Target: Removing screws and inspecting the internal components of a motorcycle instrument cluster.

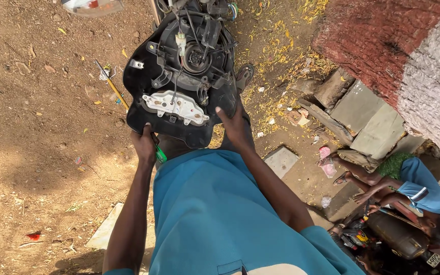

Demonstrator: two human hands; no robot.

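I hold a black plastic headlight housing [179, 76] from a scooter in front of me, its inner side facing up, with wires, a round lamp socket and a pale metal bracket [176, 106] showing. My left hand [144, 145] grips the housing's lower left edge and also holds a green-handled screwdriver [159, 153]. My right hand [234, 125] clasps the lower right edge, fingers on the rim. My blue shirt fills the lower middle of the view.
A yellow-handled tool [110, 84] lies on the dirt at left. Stone slabs [367, 122] and a red-and-white painted tree trunk [408, 56] stand at right. Another person in a blue shirt [423, 186] crouches over a machine at lower right.
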